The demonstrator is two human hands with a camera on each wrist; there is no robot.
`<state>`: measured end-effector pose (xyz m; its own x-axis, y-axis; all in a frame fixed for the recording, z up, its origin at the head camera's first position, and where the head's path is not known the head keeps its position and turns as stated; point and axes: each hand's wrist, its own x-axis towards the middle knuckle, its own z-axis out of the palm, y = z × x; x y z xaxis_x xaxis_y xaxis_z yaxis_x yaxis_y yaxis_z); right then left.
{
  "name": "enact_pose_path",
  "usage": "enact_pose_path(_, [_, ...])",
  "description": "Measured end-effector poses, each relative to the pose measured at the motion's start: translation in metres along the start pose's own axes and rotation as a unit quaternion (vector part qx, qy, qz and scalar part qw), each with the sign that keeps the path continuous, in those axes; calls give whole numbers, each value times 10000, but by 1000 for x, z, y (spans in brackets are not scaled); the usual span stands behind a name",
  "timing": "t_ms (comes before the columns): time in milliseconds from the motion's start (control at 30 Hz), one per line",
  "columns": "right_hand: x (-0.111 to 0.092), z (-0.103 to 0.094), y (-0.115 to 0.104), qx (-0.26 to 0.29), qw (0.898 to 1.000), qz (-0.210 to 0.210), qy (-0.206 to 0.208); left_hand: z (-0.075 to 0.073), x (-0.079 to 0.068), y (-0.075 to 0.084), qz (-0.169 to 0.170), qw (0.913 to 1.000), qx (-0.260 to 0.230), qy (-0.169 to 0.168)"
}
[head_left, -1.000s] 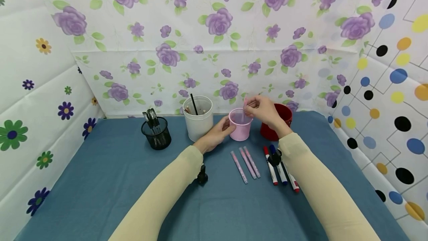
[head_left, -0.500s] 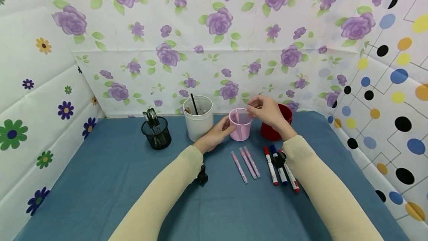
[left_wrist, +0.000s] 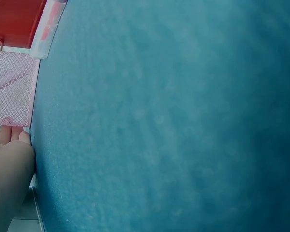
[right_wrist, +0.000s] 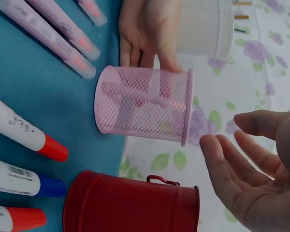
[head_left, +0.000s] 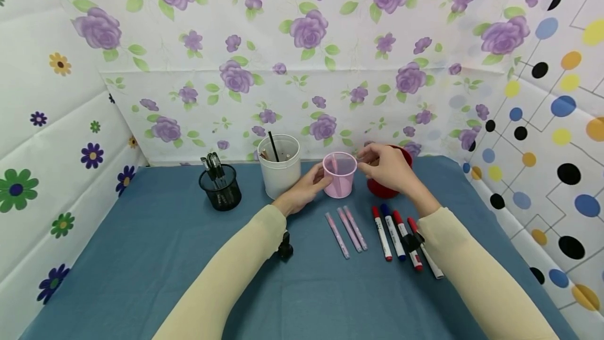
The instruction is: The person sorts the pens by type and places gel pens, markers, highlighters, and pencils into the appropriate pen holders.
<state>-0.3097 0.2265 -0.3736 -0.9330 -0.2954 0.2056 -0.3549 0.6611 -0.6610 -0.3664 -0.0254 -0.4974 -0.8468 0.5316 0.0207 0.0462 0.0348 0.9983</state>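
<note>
My left hand holds the side of a pink mesh pen cup that stands on the cloth; its thumb lies against the wall near the rim. Inside the cup leans a pink highlighter, seen through the mesh in the right wrist view. Just right of the rim, my right hand is in the air with nothing between thumb and fingers, overlapping a red metal pot in the head view. Three more pink highlighters lie in front of the cup.
Several whiteboard markers with red and blue caps lie below the red pot, partly under the right forearm. Left of the cup stand a white bucket with pencils and a black mesh cup with pens. Floral cloth hangs behind.
The right hand lets go of the highlighter, which now leans inside the pink cup, and moves right, away from the rim. The left hand stays on the cup. Another marker shows beneath the right wrist.
</note>
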Motion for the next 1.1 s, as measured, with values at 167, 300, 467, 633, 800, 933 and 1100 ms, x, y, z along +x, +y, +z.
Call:
enact_pose_path(167, [-21, 6, -1, -131, 9996, -11, -266, -1, 1, -1, 17, 10000, -2, -42])
enact_pose_path(300, [-35, 15, 1, -197, 9987, 10, -465, -1, 1, -1, 23, 10000, -1, -72])
enact_pose_path(467, [-49, 30, 1, -248, 9976, -43, -648, -1, 1, 0, 12, 10000, -12, -80])
enact_pose_path(633, [-58, 47, -4, -340, 9946, 73, -979, -2, 1, -1, -33, 10000, 12, -44])
enact_pose_path(800, [-61, 64, -9, -569, 9908, 219, -1210, -1, 1, -1, -24, 10000, 21, 8])
enact_pose_path(933, [-62, 73, -8, -600, 9900, 162, -1266, -2, 1, -2, -6, 10000, -4, -20])
enact_pose_path(1100, [-63, 85, -10, -626, 9897, 85, -1283, -1, 2, -2, -14, 10000, 23, -5])
